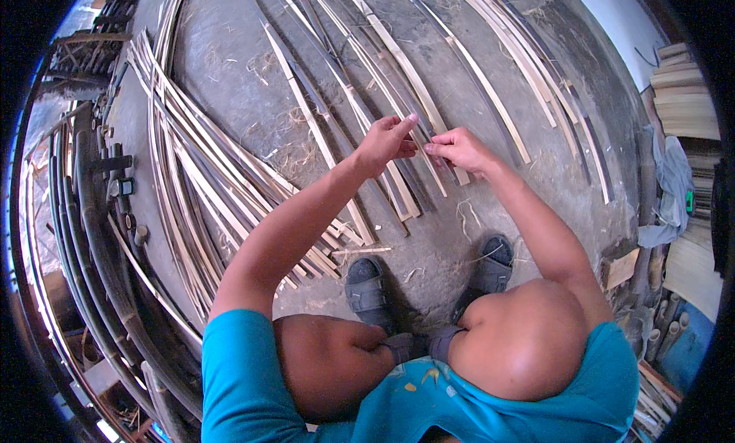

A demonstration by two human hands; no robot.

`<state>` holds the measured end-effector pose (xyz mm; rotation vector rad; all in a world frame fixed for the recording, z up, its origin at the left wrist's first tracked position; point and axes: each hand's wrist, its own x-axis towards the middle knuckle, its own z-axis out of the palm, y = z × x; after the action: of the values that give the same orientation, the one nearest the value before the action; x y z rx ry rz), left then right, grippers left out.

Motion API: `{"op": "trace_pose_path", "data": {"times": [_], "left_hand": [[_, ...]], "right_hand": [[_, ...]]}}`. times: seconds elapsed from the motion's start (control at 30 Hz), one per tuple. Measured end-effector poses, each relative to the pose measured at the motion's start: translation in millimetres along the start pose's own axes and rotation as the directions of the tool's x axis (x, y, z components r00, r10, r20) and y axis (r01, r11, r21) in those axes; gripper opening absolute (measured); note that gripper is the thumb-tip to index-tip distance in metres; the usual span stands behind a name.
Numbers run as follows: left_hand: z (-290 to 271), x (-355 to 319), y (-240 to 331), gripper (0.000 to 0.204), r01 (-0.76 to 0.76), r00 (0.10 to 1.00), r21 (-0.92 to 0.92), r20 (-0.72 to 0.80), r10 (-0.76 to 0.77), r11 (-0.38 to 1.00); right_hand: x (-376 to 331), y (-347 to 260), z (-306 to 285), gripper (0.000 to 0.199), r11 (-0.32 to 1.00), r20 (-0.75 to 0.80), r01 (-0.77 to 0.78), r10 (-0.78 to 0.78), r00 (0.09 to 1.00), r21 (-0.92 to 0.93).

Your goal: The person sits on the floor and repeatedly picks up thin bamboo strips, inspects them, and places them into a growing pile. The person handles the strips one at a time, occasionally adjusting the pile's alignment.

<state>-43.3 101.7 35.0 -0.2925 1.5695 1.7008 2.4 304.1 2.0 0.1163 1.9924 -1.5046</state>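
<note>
Out in front of me, both my hands are over long split bamboo strips that lie roughly lengthwise on the floor. My left hand (385,145) has its fingers curled against a narrow pale bamboo strip (435,175), the thumb reaching to the right. Just to the right, my right hand (464,151) pinches with thumb and forefinger at a strip beside it; the fingers partly hide where they grip. A wider pale strip (417,81) passes beneath the right fingers. Nearer my left wrist, another pale strip (337,167) lies on the floor.
A large bundle of bamboo strips (210,167) fans across the floor at left. More strips (528,52) lie at right. Dark bamboo poles (96,244) line the left edge. My sandals (369,290) stand near the strip ends. Fibre shavings (295,121) litter the concrete.
</note>
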Motion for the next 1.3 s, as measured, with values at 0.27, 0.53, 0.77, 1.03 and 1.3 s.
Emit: {"op": "trace_pose_path", "data": {"times": [0.27, 0.53, 0.77, 1.03, 1.3], "left_hand": [[-5, -1, -11, 0.028, -0.077, 0.994, -0.205, 0.06, 0.091, 0.976], [-2, -5, 6, 0.021, -0.073, 0.995, -0.193, 0.046, 0.083, 0.979], [-6, -2, 4, 0.027, -0.07, 0.996, -0.113, 0.045, 0.076, 0.991], [-54, 16, -31, 0.046, -0.077, 0.981, 0.674, -0.079, 0.176, 0.735], [-105, -10, -68, 0.044, -0.031, 0.965, 0.965, -0.04, 0.26, 0.262]], "right_hand": [[-21, -25, -16, 0.021, 0.895, 0.255, -0.175, 0.072, 0.964, 0.41], [-16, -27, -24, 0.025, 0.843, 0.322, -0.218, 0.056, 0.945, 0.492], [-10, -26, -18, 0.021, 0.903, 0.256, -0.166, 0.065, 0.965, 0.396], [3, -2, 2, 0.022, 0.977, -0.058, 0.047, -0.06, 0.996, -0.208], [-7, 10, 28, 0.037, 0.769, -0.243, 0.075, -0.29, 0.926, -0.635]]}}
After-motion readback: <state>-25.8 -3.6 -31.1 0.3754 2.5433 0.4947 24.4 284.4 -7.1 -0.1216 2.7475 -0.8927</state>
